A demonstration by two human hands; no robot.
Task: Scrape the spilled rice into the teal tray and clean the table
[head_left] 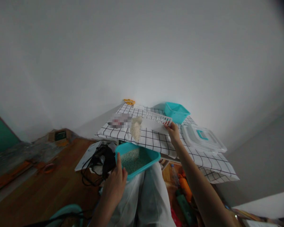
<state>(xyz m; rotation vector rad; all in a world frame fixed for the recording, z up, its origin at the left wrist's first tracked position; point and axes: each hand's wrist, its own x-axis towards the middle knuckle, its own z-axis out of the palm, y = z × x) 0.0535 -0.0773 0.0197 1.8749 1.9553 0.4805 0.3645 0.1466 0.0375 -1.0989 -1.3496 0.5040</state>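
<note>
Cardboard box [61,135] sat far left on the floor [63,183], near the wall. Next came a white board [86,156], with a black bag [107,159] and tangled cables beside it. Person's left hand [115,179] was against the near left side of a turquoise basin [142,170], index finger straight up along its outside; other fingers hidden, so I couldn't tell whether it was clamped. Basin was tilted above the person's knees at the table [161,142] edge, pale granules [132,159] inside. On the grid-patterned cloth: a pixelated item, not identifiable, a yellow packet [129,101] at the back by the wall, then a pale, rough-looking lump [135,127] just behind the basin. Right of that, the white slotted tray [153,125] was over the table's middle, right hand [172,130] closed on its right end, thumb and fingers pinching it. Behind that hand stood a turquoise container [177,113], open-topped. Farthest right, a clear lidded box [202,138] with a turquoise handle lay flat, just beside the right forearm.
</note>
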